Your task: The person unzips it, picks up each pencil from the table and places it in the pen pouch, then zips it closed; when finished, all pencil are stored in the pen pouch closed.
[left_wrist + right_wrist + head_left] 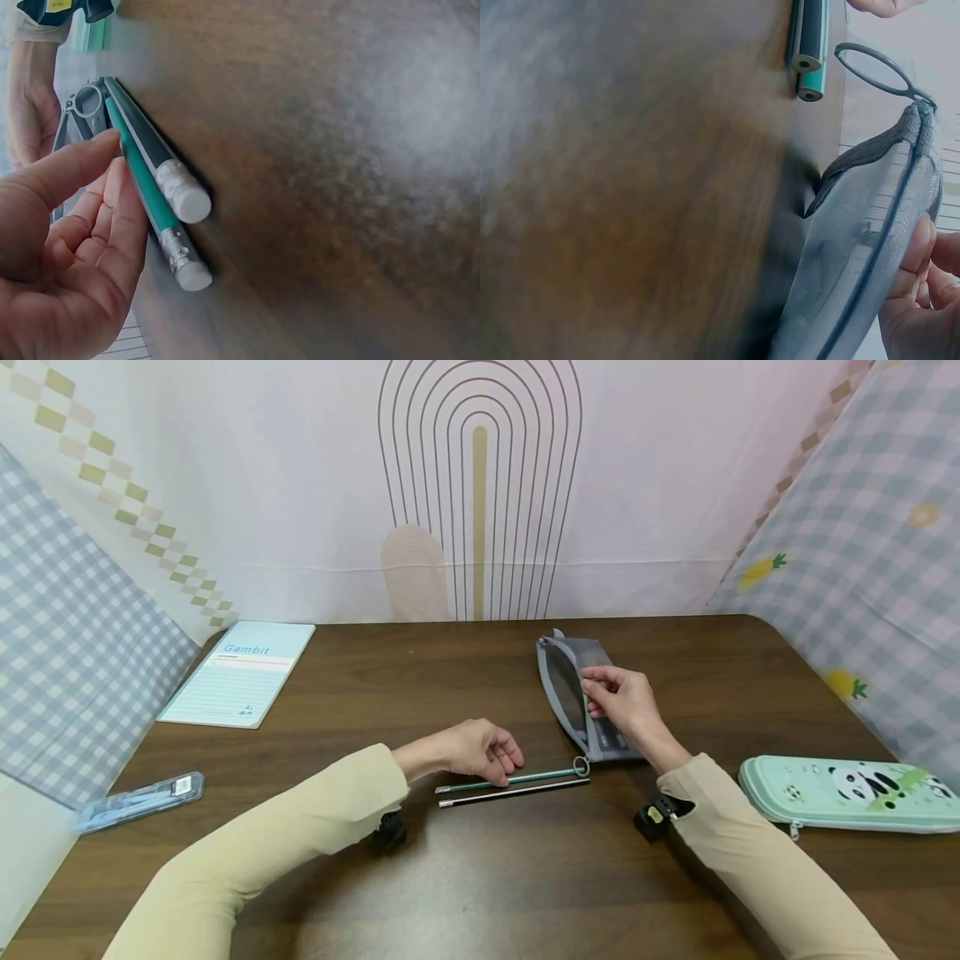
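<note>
My right hand [621, 697] pinches one edge of a grey mesh zip pouch [855, 225] between thumb and fingers. The pouch's zip gapes along its left side, and a ring pull hangs at its near corner. Two pencils with white erasers lie side by side on the table, erasers to the left: a green pencil [146, 180] and, nearer me, a black pencil [154, 142]. Over the green one sits my left hand [480, 752], its fingers loosely bent and apart from the thumb. In the left wrist view its thumb tip and forefinger are right at the green pencil's side.
A mint panda pencil case [817, 789] lies at the right. On the left are a light blue Gambit notebook [240, 672] and a clear flat case [146, 802] near the table's edge. A patterned cloth [315, 468] hangs behind the brown table [480, 893].
</note>
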`<state>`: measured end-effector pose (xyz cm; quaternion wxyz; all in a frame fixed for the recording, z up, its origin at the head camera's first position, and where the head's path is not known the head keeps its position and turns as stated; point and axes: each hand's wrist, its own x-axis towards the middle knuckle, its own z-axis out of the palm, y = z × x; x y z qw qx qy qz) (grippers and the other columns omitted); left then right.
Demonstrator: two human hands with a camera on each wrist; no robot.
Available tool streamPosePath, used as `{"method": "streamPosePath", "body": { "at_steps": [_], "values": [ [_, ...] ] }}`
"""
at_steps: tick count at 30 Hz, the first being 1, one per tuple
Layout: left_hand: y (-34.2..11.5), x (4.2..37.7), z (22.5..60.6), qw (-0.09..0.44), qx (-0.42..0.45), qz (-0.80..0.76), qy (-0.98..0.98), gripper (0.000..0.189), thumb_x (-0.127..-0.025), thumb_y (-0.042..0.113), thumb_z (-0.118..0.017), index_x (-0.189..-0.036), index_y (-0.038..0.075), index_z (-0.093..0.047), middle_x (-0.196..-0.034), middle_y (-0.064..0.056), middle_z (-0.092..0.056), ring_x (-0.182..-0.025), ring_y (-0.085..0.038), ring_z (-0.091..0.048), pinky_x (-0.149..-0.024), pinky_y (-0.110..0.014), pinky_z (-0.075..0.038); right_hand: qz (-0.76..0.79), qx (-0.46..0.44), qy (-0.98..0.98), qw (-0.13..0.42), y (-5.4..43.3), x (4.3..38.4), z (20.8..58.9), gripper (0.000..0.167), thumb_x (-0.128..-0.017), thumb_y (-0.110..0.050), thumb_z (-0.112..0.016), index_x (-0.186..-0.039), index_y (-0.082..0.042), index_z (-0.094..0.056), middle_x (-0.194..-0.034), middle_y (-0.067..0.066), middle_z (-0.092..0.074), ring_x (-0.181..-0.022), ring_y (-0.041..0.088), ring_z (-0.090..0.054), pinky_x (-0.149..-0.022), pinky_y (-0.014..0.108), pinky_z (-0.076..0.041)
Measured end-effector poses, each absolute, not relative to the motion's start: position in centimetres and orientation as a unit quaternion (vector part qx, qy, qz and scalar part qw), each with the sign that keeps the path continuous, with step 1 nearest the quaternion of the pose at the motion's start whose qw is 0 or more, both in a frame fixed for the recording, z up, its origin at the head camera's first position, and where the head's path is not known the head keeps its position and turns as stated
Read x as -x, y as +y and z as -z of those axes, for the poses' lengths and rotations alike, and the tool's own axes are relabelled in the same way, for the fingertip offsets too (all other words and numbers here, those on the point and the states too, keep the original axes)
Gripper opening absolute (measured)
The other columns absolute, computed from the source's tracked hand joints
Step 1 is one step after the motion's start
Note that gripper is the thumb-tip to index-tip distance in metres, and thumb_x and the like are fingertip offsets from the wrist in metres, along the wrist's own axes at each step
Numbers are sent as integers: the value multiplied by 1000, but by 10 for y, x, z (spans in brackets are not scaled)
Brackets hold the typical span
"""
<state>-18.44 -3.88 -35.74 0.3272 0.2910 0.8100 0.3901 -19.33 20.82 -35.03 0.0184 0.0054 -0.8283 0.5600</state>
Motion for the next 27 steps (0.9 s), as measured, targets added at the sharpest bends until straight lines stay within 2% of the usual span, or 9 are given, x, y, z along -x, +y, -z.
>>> {"method": "streamPosePath", "body": {
  "at_steps": [10,13,19,23,27],
  "values": [
    [-38,181,351,224,-363,-242,871,17,-73,1,-72,-84,14,-70,-74,8,-66,-70,1,-58,-69,-16,-48,-557,-4,-830,20,209,194,351,29,-94,-6,-56,-118,10,-58,-73,0,-57,-55,2,-55,-52,17,-53],
    [-42,184,349,213,-375,-217,876,17,-72,1,-71,-82,14,-70,-73,9,-66,-69,1,-57,-68,-16,-47,-555,-1,-832,18,208,193,351,29,-93,-6,-57,-118,9,-58,-75,1,-58,-56,2,-55,-53,17,-53],
    [-56,199,340,278,-334,-252,865,15,-76,1,-71,-88,9,-71,-77,5,-66,-70,-2,-57,-65,-15,-50,-559,-2,-829,13,207,193,351,30,-93,-6,-57,-118,10,-58,-75,2,-58,-56,2,-55,-53,17,-53],
    [-55,213,335,331,-273,-348,834,19,-80,-4,-63,-98,-1,-67,-79,0,-65,-70,-5,-57,-64,-19,-54,-562,-7,-827,19,208,193,350,30,-93,-5,-57,-118,11,-58,-72,-2,-57,-54,1,-55,-52,16,-52],
    [-40,225,341,359,-194,-456,791,23,-85,-3,-58,-108,-7,-60,-81,-2,-64,-71,-5,-58,-66,-21,-55,-565,-11,-825,18,206,193,352,30,-93,-5,-57,-118,12,-58,-72,1,-58,-54,1,-55,-52,17,-53]
  ]
}}
